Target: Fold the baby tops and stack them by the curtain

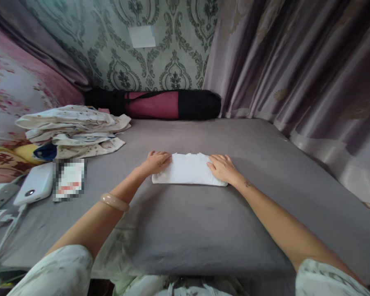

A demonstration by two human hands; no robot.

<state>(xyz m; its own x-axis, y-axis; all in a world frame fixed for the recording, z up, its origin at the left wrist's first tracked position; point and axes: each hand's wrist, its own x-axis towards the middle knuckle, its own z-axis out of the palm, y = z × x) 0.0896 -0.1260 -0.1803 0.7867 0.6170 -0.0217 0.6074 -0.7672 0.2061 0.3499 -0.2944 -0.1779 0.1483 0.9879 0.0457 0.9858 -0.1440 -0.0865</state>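
Note:
A folded white cloth [191, 170] lies as a narrow, flat strip on the grey bed sheet in front of me. Its far edge looks slightly uneven. On its left end rests my left hand [158, 162], fingers laid over the far corner and pointing inward; a pale bangle circles that forearm. Across from it, my right hand [222, 167] lies over the right end with its fingers stretched out and the thumb apart. Both hands touch the cloth from above, and neither is closed around it. The undersides of the fingers are hidden.
At the left a pile of folded clothes [77, 127] sits beside a white power bank [35, 185] with a cable, a power strip [1, 195] and a pixelated item [69, 179]. A black-and-red long bag [154, 105] lies along the wall. Curtains [265, 53] hang at the right.

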